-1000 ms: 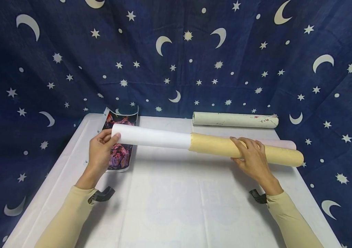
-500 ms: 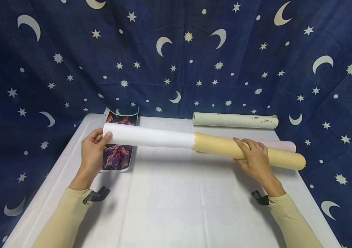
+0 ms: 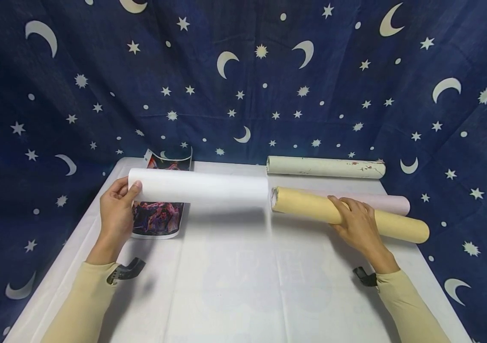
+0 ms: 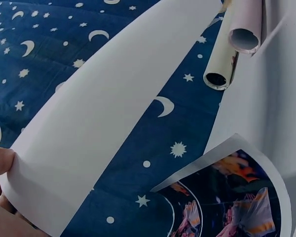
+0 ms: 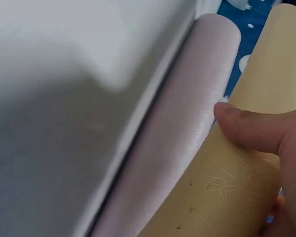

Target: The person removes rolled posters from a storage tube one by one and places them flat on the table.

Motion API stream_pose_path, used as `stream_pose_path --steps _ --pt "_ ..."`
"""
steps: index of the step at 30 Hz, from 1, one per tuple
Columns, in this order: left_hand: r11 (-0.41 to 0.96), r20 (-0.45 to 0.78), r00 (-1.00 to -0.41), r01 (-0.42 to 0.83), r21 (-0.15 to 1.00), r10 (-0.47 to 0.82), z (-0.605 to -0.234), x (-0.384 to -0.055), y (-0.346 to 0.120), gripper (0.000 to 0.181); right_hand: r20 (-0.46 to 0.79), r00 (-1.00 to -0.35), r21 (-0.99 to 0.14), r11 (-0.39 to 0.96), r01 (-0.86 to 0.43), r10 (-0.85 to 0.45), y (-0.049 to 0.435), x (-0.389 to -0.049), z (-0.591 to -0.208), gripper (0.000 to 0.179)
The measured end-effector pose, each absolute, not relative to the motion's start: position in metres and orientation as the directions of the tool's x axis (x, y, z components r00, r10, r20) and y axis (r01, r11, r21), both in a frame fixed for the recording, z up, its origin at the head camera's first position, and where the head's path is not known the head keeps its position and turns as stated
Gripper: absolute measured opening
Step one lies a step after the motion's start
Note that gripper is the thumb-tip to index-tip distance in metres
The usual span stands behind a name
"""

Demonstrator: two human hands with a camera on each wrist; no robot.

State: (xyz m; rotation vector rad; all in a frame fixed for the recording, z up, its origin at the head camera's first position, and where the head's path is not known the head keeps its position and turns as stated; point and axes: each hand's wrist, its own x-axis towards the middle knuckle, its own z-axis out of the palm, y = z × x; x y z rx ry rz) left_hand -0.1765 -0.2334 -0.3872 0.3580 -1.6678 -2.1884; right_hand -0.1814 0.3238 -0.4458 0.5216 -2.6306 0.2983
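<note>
My left hand (image 3: pixel 116 209) pinches the left end of a rolled sheet of white paper (image 3: pixel 200 186), thumb in front and fingers behind. The roll is held level above the table; its white surface fills much of the left wrist view. My right hand (image 3: pixel 356 227) grips a yellow paper roll (image 3: pixel 301 205) from above, with the thumb (image 5: pixel 251 131) lying across it in the right wrist view. The yellow roll's open left end faces the white roll's right end, with a narrow gap between them. A pale pink roll (image 3: pixel 391 204) lies just behind the yellow one, partly hidden by it.
A cream roll with a red floral pattern (image 3: pixel 324 166) lies at the table's back edge. At the back left, a curled colour print (image 3: pixel 162 218) lies partly behind the white roll. A dark blue star-and-moon cloth (image 3: pixel 243 95) hangs behind the white-covered table (image 3: pixel 234 286).
My left hand has moved left, drawing the white paper roll out of the yellow roll's end. The right hand has shifted slightly right and toward me with the yellow roll.
</note>
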Motion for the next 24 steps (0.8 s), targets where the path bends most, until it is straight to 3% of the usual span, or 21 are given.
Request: stream_pose_path --steps 11,24 --pt "-0.357 0.037 -0.882 0.228 0.906 -0.47 -0.385 -0.176 -0.241 0.026 0.349 -0.844 -0.094 0.88 -0.465 -0.408 0.334 -0.181 -0.465 0.084" --pt "-0.37 0.023 -0.881 0.223 0.902 -0.473 -0.385 -0.176 -0.242 0.033 0.336 -0.843 -0.02 0.892 -0.451 -0.419 0.34 -0.194 -0.477 0.081"
